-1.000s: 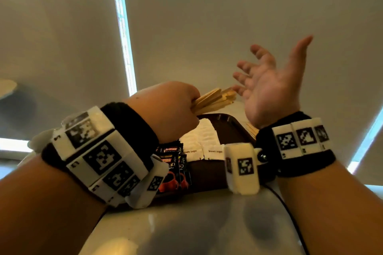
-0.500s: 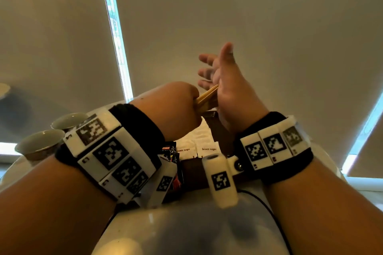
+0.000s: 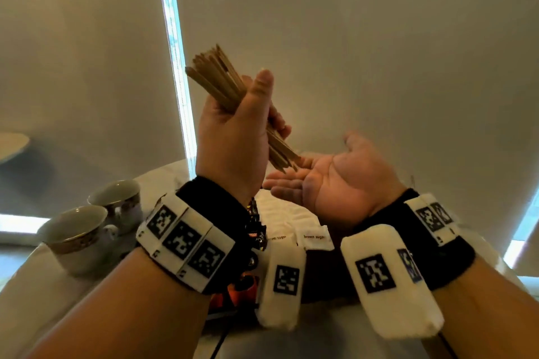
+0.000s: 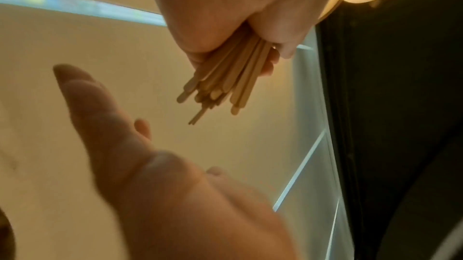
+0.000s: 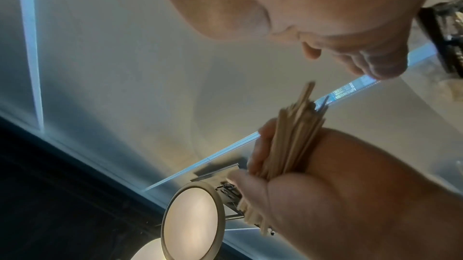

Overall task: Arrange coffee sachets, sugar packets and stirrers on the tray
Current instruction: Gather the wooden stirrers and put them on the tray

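My left hand (image 3: 248,114) is raised and grips a bundle of several wooden stirrers (image 3: 221,81), slanted with the top ends up left. My right hand (image 3: 320,183) lies open, palm up, just under the bundle's lower ends. In the left wrist view a small gap shows between the stirrers (image 4: 225,78) and the right hand (image 4: 150,175). The right wrist view shows the stirrers (image 5: 293,137) in the left fist. White brown-sugar packets (image 3: 315,237) and dark coffee sachets (image 3: 256,237) lie on the brown tray (image 3: 323,274), mostly hidden behind my wrists.
Two gold-rimmed teacups (image 3: 75,239) (image 3: 116,201) stand on the white table (image 3: 43,285) left of the tray. A cable (image 3: 217,341) runs along the table's near edge. A window blind (image 3: 379,52) fills the background.
My left hand has lifted the stirrer bundle from level over the tray to a raised slant. My right hand has dropped from beside the bundle and turned palm up beneath it.
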